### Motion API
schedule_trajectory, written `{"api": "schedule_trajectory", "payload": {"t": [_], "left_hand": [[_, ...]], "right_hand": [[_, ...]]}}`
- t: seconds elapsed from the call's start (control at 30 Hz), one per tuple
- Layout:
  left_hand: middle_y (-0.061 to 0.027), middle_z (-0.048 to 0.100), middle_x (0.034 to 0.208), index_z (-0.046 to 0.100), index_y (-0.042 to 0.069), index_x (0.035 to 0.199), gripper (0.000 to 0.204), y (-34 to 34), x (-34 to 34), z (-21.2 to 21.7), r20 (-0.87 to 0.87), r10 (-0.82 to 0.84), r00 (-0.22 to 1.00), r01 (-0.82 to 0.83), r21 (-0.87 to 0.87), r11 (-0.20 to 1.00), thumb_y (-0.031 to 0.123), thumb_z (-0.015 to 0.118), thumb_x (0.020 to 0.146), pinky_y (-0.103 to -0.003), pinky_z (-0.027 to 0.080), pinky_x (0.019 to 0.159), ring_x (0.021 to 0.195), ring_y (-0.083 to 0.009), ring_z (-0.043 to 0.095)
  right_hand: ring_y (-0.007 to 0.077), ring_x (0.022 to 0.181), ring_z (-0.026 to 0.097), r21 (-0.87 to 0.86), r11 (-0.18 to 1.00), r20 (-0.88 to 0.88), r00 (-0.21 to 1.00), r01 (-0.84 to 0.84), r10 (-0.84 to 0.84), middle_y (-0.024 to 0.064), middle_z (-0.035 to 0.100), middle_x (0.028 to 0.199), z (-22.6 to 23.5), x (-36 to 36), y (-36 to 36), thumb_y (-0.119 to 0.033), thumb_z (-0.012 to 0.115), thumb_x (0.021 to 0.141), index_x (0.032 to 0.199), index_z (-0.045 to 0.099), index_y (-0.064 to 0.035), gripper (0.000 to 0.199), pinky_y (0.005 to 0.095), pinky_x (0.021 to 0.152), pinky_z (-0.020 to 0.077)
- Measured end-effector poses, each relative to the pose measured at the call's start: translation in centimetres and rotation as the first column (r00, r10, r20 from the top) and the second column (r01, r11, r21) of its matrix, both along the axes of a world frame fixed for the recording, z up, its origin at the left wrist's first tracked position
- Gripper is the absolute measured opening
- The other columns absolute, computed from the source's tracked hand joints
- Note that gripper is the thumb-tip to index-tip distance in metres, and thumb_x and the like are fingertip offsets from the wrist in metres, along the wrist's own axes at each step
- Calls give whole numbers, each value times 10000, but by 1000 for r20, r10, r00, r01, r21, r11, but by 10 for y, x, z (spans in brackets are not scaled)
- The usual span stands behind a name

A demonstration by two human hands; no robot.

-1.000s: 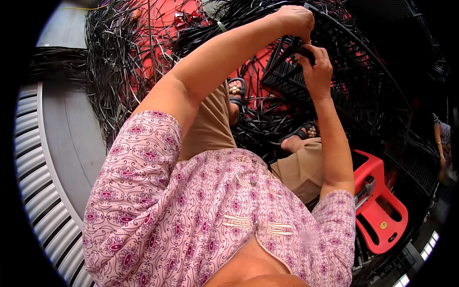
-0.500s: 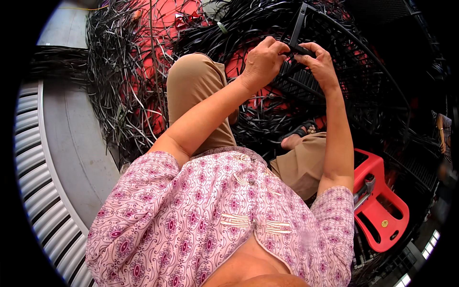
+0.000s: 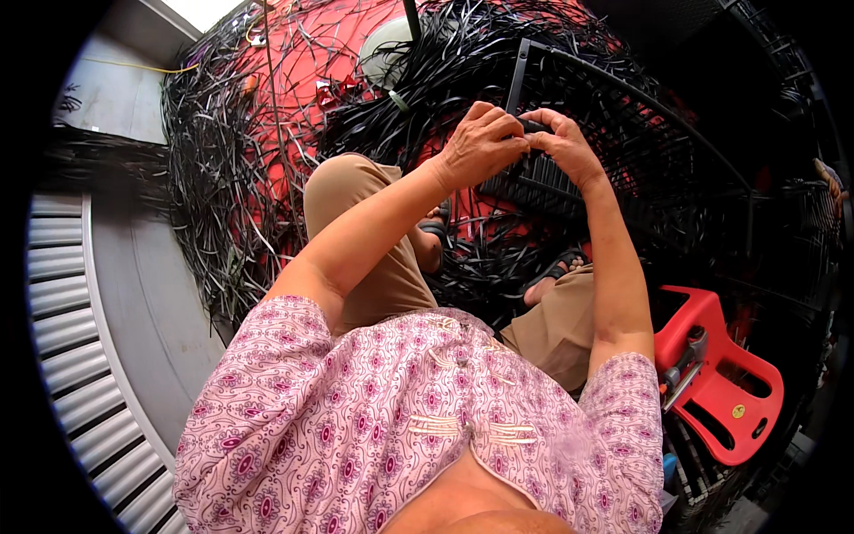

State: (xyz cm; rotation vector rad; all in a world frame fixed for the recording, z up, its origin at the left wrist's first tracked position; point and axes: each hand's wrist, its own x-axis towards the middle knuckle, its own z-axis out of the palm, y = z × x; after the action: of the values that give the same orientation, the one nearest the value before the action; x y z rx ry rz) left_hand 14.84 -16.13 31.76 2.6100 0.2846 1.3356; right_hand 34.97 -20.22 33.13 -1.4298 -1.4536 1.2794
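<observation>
My left hand is closed, its fingertips pinched together at a dark bar of a black furniture frame. What lies inside that pinch is hidden by the fingers. From the other side my right hand grips the same bar between thumb and bent fingers, almost touching the left fingertips. An upright of the frame rises just beyond both hands, and a long curved rail runs off to the right. Below the hands a ribbed black woven panel shows. Long flat black plastic strips lie heaped around.
Strips cover much of the red floor. On the right stands a red plastic stool with a metal tool on it. A slatted light-grey bench curves along the left. A pale round object sits at the back.
The view has tilted and shifted, so the frame and hands appear lower and slightly further left. My hands have drawn closer together at the bar, left fingers turned over it.
</observation>
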Motion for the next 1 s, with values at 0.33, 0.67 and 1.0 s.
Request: {"api": "schedule_trajectory", "payload": {"t": [0.33,0.67,1.0], "left_hand": [[-27,697,871,696,88,844,120,55,12,17,-131,-77,988,18,-404,915,198,717,800,-339,447,905,942,-219,661],[-57,677,752,692,26,943,212,82,41,30,-169,-124,978,-7,-618,786,206,726,837,-235,500,699,716,-79,636],[20,605,717,695,28,845,92,36,52,50,-56,-71,996,10,-713,701,94,746,808,-225,430,642,700,-44,534]], "right_hand": [[190,994,633,-84,991,-484,865,108,-135,121,669,1067,-13,6,3,-265,360,992,1230,575,61,458,319,939,459],[160,966,614,-113,937,-453,822,329,-344,59,666,994,-44,12,1,-606,394,981,1165,610,-37,636,324,909,444],[149,845,643,-131,910,-385,826,392,-411,44,667,892,-4,12,-41,-667,401,948,995,655,-58,662,302,834,487]]}}
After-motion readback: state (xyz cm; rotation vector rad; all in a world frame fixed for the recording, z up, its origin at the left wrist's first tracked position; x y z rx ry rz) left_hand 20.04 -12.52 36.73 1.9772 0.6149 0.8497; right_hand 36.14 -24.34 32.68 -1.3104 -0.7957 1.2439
